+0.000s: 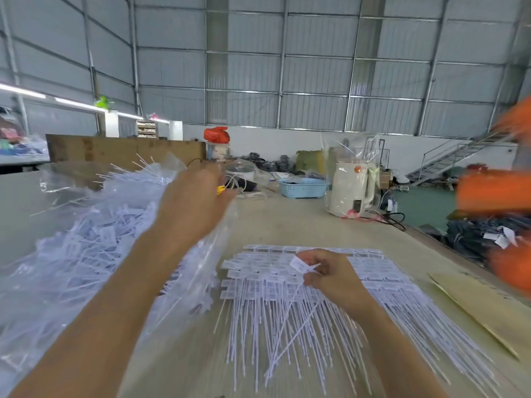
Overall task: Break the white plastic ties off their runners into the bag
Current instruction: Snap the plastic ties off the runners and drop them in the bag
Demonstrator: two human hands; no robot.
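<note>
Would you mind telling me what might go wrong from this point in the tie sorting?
The right hand pinches one white tie above the stacked ties; its long tail could snag and drag neighbours out of order. The left hand reaches open over the clear bag, whose mouth sags, so dropped ties may slide onto the table.

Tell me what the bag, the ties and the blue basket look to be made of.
Bag: thin clear plastic film, glossy and crinkled; the ties inside show through.
Ties: white moulded plastic, seemingly matte, with thin flexible tails.
Blue basket: probably rigid plastic, with a perforated wall.
</note>
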